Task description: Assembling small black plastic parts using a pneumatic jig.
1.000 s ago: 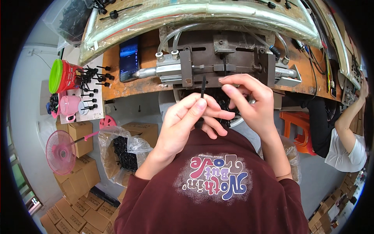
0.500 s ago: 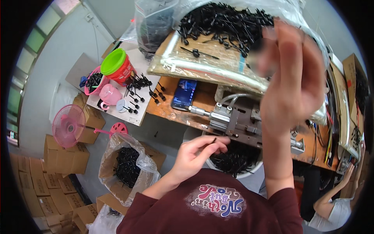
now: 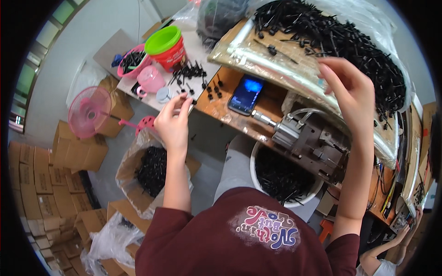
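Note:
My left hand (image 3: 173,120) is raised at the near edge of the white side table, its fingertips pinched on a small black plastic piece (image 3: 193,102), mostly hidden. Black stemmed parts (image 3: 189,72) stand and lie on the tabletop just beyond it. My right hand (image 3: 352,89) hovers over the front edge of the plastic-wrapped cardboard tray (image 3: 244,56), thumb and forefinger apart with nothing visible between them. A large heap of black stemmed parts (image 3: 322,34) covers the tray. Below it, a metal clamping fixture with a cylinder (image 3: 290,132) sits on the wooden bench.
A phone (image 3: 246,94) lies on the bench. A white tub of black parts (image 3: 254,172) stands in front of my body. To the left are a red-and-green bucket (image 3: 168,50), pink mug (image 3: 151,80), pink fan (image 3: 90,112) and lined carton (image 3: 126,172). Another person's arms (image 3: 391,244) show at lower right.
My left hand has moved from in front of the fixture leftward to the side table. My right hand has come lower, away from the view, over the tray edge. The view has shifted.

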The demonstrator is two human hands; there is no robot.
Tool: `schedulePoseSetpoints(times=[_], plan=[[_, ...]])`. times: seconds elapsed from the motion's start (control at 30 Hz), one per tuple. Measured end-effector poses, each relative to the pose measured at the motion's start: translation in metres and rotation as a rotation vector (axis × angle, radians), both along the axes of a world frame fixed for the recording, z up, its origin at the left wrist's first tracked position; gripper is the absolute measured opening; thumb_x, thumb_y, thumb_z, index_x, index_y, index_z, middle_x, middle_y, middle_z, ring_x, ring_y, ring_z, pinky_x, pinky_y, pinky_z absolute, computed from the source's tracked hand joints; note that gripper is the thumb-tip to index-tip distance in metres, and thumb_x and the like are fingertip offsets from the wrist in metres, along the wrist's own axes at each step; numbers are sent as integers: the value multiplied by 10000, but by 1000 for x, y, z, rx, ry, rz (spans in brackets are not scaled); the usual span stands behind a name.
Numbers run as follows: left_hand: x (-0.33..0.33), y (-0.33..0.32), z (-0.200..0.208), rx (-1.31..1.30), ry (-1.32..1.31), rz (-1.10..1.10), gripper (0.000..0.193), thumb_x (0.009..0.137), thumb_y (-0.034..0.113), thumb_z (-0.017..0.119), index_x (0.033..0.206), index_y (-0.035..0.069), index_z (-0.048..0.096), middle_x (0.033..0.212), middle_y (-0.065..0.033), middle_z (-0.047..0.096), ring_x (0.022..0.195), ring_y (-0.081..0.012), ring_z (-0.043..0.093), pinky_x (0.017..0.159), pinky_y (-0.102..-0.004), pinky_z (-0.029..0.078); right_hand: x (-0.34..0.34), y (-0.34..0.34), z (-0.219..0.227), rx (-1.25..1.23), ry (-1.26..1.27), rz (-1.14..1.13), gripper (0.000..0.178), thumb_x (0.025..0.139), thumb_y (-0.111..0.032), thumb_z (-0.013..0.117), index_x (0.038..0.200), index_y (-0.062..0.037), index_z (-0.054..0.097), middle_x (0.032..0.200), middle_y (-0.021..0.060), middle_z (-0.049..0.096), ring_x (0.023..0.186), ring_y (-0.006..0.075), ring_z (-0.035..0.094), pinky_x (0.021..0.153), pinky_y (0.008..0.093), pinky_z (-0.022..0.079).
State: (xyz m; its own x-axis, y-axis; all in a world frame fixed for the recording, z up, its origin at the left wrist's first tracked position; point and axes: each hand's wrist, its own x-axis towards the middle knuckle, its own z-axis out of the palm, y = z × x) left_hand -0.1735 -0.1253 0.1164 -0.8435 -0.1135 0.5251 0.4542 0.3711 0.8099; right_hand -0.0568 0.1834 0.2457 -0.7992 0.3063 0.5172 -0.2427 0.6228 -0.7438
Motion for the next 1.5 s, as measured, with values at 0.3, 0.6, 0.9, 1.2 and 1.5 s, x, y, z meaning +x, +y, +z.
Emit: schedulePoseSetpoints(times=[0.3, 0.6, 0.9, 1.2, 1.5], plan=[[-45, 11, -54, -295, -166, 113, 167, 819, 162, 743, 966, 85, 751, 844, -84, 749, 775, -183, 730, 711, -307, 540, 91, -23, -50, -341, -191, -79, 167, 939, -54, 631, 1066, 39, 685, 872, 74, 697, 679, 74, 598, 609, 204, 471], [-61, 21, -47, -423, -174, 154, 313, 797, 184, 762, 1102, 120, 730, 953, -84, 748, 741, -239, 694, 706, -356, 527, 135, -35, -83, -414, -230, -168, 190, 923, -41, 640, 1099, 23, 674, 860, 84, 697, 653, 64, 583, 561, 191, 447], [-28, 71, -59, -596, 356, -345, 371, 709, -39, 590, 1028, 130, 673, 896, -20, 709, 790, -250, 560, 752, -382, 420, 167, -44, -99, -538, -91, -332, 243, 934, -24, 618, 1173, 1, 649, 859, 26, 662, 769, 64, 630, 638, 175, 461], [-82, 93, -83, -812, 302, -313, 308, 732, -48, 536, 1022, 2, 623, 902, -225, 632, 904, -430, 604, 797, -509, 459, 181, -50, -119, -524, -96, -382, 270, 906, -111, 672, 1172, -73, 643, 820, 3, 618, 612, 57, 473, 567, 220, 420], [-109, 113, -111, -500, 234, -496, 303, 931, 39, 590, 1228, -20, 594, 1091, -174, 666, 1008, -284, 649, 887, -379, 495, 202, -53, -140, -449, -9, -364, 198, 913, -127, 642, 1099, -59, 633, 776, 35, 629, 566, 98, 510, 561, 269, 442]])
